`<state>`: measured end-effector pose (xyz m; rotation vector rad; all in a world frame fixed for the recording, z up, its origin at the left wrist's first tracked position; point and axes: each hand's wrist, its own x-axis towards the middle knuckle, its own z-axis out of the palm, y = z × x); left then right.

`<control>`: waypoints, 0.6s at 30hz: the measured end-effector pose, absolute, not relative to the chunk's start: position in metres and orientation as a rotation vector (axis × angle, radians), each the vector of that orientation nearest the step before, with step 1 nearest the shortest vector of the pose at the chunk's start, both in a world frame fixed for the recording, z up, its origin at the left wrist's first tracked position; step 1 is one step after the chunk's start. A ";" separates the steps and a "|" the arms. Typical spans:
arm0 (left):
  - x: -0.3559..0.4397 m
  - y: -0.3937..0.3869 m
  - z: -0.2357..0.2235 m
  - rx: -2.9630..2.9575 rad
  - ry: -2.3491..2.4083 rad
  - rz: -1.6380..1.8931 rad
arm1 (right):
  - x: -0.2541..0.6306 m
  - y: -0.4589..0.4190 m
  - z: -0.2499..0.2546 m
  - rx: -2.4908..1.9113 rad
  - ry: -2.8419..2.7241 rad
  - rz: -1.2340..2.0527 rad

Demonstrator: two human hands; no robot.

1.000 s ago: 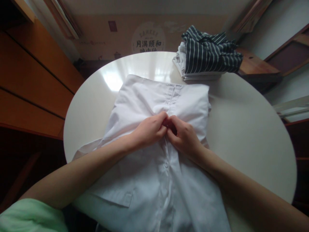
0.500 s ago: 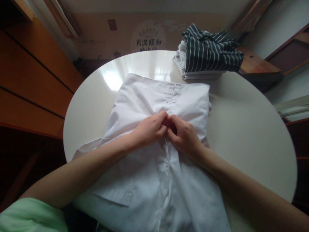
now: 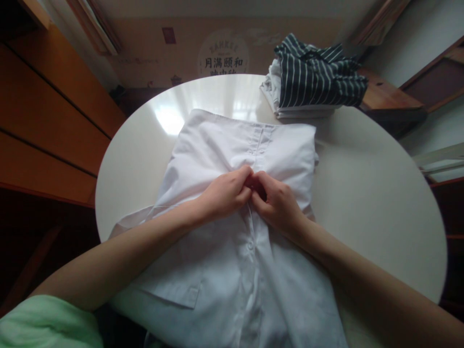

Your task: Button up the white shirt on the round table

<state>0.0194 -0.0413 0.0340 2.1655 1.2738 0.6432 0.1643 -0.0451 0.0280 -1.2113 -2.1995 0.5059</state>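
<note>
A white buttoned garment, like a coat or shirt (image 3: 217, 261), lies spread over the table with its hem toward the far side. My left hand (image 3: 230, 191) pinches its front placket at mid-length. My right hand (image 3: 275, 198) pinches the same spot from the other side, fingertips meeting those of the left. What sits between the fingertips, perhaps a button, is hidden. Nearer to me, a fastened white button (image 3: 250, 246) shows on the placket. A pocket flap (image 3: 181, 295) lies at the lower left of the garment.
The round white table (image 3: 380, 203) has a glossy top. At its far right edge stands a stack of folded white clothes (image 3: 308, 113), topped by a black-and-white striped garment (image 3: 319, 77). Behind is a printed cardboard panel (image 3: 145, 48); wooden cabinet doors (image 3: 47, 111) stand to the left.
Hardly anything differs. Both hands keep their pinch at the same place on the placket, and the view has shifted very slightly.
</note>
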 end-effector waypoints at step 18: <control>0.020 -0.042 0.035 2.169 1.284 0.633 | 0.164 -0.045 0.026 -1.204 -2.204 0.479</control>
